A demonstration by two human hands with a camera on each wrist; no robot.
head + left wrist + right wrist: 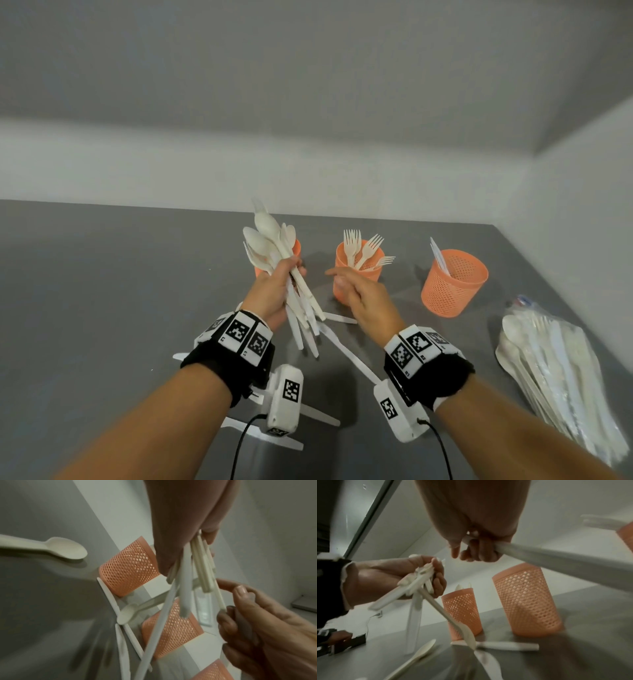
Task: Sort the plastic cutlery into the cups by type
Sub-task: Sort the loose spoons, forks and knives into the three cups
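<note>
My left hand (277,284) grips a bundle of white plastic cutlery (274,240), spoon bowls pointing up, above the table and in front of the left orange mesh cup (296,247). Just right of it, my right hand (359,291) has its fingers curled round a single white utensil (556,557); its type is hidden. The middle cup (358,270) holds several forks (363,246). The right cup (455,284) holds white knives (440,257). The bundle's handles (202,568) fan out below my left hand.
Loose white cutlery lies on the grey table (102,308) under and near my wrists (318,416), with one piece by the middle cup (339,318). A clear bag of more cutlery (555,359) sits at the right edge. White walls close off the back and right.
</note>
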